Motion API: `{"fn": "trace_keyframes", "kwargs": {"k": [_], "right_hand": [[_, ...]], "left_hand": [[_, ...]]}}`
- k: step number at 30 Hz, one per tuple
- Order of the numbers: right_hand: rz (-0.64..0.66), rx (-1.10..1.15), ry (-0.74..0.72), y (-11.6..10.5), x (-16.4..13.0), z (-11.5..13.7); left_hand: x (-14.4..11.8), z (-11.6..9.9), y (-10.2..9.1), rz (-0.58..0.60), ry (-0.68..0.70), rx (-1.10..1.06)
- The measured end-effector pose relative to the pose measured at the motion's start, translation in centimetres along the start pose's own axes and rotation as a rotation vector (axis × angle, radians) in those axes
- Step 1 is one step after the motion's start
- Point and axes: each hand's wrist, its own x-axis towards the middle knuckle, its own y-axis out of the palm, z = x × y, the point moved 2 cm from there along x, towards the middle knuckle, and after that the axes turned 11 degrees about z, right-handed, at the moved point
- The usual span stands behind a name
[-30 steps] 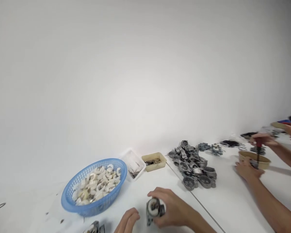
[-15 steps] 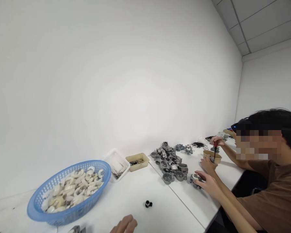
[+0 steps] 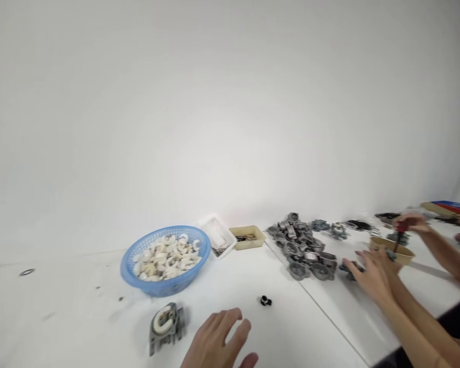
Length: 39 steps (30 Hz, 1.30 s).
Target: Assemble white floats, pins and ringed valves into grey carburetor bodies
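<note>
My left hand (image 3: 216, 341) is at the bottom middle, palm down above the white table (image 3: 295, 342), fingers apart and holding nothing. To its left lies a grey metal housing (image 3: 166, 327) with a white C-shaped ring on it. A small black fitting (image 3: 266, 300) sits to its upper right. On the right, my right hand (image 3: 375, 278) reaches out with thumb and fingers spread over another small grey metal part (image 3: 350, 270). That part is blurred and partly covered by the hand.
A blue basket (image 3: 161, 290) of white C-shaped rings stands left. Behind are a white tray (image 3: 230, 237) and a cream tray (image 3: 249, 245) with thin pieces. A pile of grey metal housings (image 3: 299, 250) lies right. A co-worker's hand (image 3: 412, 223) holds a red-handled screwdriver (image 3: 401, 232) over a tan bowl (image 3: 406, 255).
The view has swung left and down, bringing the housing beside my left hand fully into sight. My left hand shows more. My right hand has lifted slightly over the metal part.
</note>
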Motion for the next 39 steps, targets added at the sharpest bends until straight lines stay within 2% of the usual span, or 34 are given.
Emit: {"fn": "trace_keyframes", "kwargs": {"k": [2,4,6,8,10,12,15,17,20,24,29,32,35,39], "right_hand": [[0.066,0.039,-0.037,1.5,-0.1,1.1],[0.142,0.091,-0.138,3.0,-0.7,3.6],[0.214,0.146,-0.311,4.3,-1.9,7.4],[0.285,0.194,-0.514,5.6,-3.5,12.0],[0.383,0.257,-0.687,7.1,-5.7,16.6],[0.459,0.317,-0.827,8.8,-8.2,20.9],[0.625,0.432,-0.950,11.0,-12.1,26.0],[0.747,0.534,-0.987,12.2,-14.4,28.2],[0.870,0.656,-1.019,13.5,-17.1,29.3],[0.907,0.762,-1.006,14.5,-18.8,28.1],[0.864,0.926,-0.809,14.1,-18.6,27.9],[0.924,1.006,-0.691,13.8,-17.9,28.3],[1.047,0.999,-0.679,13.4,-17.5,28.2],[1.142,0.990,-0.774,12.9,-17.7,27.9]], "left_hand": [[0.2,0.3,-2.5,-0.015,-0.037,0.026],[-0.4,1.7,-4.9,-0.042,-0.109,0.018],[-1.6,4.0,-7.1,-0.077,-0.212,-0.006],[-3.4,6.5,-8.6,0.001,-0.372,-0.044],[-5.3,8.5,-9.1,0.207,-0.564,-0.113],[-6.9,9.6,-9.0,0.368,-0.708,-0.204],[-7.9,9.7,-8.3,0.448,-0.869,-0.333],[-7.9,9.5,-7.8,0.470,-0.931,-0.369],[-7.4,9.3,-7.2,0.537,-0.912,-0.329],[-5.5,9.0,-6.4,0.591,-0.851,-0.253],[-1.5,7.4,-3.8,0.560,-0.754,-0.361],[0.1,6.4,-1.8,0.522,-0.713,-0.428],[0.2,6.0,-0.3,0.491,-0.717,-0.439],[-0.8,6.0,0.2,0.472,-0.723,-0.462]]}}
